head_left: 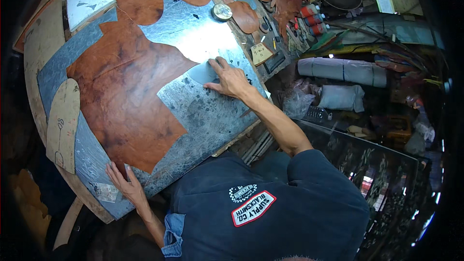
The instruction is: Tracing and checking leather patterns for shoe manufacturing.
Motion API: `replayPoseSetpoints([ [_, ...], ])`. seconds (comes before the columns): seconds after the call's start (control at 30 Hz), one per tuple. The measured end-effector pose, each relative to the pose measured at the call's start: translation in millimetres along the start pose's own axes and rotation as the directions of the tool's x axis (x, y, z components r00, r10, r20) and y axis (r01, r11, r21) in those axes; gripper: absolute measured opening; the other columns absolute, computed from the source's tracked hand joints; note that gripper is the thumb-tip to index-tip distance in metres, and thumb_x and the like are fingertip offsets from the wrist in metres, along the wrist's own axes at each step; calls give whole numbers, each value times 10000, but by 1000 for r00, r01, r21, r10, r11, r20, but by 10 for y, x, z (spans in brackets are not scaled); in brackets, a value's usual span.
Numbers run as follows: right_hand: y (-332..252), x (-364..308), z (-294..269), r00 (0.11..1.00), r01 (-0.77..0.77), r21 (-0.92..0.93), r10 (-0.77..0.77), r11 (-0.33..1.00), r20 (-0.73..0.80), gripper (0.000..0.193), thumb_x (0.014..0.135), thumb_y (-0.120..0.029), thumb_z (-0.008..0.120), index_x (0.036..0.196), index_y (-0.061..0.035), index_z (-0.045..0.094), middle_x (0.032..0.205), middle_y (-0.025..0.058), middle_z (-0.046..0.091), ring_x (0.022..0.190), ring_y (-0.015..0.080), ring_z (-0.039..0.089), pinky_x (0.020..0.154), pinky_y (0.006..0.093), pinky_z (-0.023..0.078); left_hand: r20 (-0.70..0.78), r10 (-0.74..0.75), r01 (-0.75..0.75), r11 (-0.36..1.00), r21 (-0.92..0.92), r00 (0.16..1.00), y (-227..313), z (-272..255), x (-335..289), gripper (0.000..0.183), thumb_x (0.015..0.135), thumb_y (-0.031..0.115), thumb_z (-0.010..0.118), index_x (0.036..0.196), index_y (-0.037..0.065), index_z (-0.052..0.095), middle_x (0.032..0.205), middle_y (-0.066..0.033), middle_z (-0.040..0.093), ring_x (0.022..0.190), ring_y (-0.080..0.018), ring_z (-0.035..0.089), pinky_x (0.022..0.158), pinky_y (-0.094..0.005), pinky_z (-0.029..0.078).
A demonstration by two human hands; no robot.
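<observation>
Two hands work at the brown leather hide [121,92]: left hand [123,183] flat, fingers spread on its near edge. Right hand [229,79], just right of hide, presses a grey pattern piece [203,73] to the metal sheet [203,116], grasping nothing. Positioning step, apparently; next calls for steady placement.

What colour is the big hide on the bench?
Mottled reddish-brown leather hide, seen best in the head view.

mottled brown leather hide [121,92] lies on a dull, scuffed metal sheet [208,111].
</observation>
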State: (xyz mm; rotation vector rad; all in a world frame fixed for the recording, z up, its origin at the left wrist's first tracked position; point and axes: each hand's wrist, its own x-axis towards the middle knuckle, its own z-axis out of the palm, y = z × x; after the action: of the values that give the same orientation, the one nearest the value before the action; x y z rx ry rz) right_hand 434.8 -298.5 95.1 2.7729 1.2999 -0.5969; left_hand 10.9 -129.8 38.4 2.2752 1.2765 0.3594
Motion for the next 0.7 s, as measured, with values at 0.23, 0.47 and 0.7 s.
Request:
replayPoseSetpoints([
  [0.23, 89, -166, 185, 991, -129, 2, 129, 992, 40, 705, 803, -541, 675, 1235, 3, 558, 1155, 304, 606, 1058, 392, 618, 856, 498, 506, 49, -440, 370, 683, -629, 897, -42, -19, -30, 477, 990, 234, 534, 1377, -31, 450, 1390, -188, 496, 1224, -263, 519, 1057, -351, 382],
  [0.47, 523, -606, -159, 902, -430, 646, 329, 631, 279, 235, 883, -180, 681, 1031, -8, 622, 630, -26, 510, 482, 48, 429, 431, 222, 319, 267, -599, 384, 75, -920, 755, -135, -296, 275, 430, 963, 116, 579, 1331, -71, 460, 1214, -171, 588, 1045, -220, 616, 828, -348, 534],
  [0.7, 141, -863, -96, 928, -353, 687, 334, 635, 168, 748, 850, -60, 675, 1498, -52, 300, 592, -39, 439, 448, 51, 396, 401, 229, 330, 503, -438, 616, 161, -771, 745, -189, -372, 264, 385, 936, 75, 605, 1288, -59, 530, 949, -109, 683, 720, -135, 651, 599, -254, 525],
])
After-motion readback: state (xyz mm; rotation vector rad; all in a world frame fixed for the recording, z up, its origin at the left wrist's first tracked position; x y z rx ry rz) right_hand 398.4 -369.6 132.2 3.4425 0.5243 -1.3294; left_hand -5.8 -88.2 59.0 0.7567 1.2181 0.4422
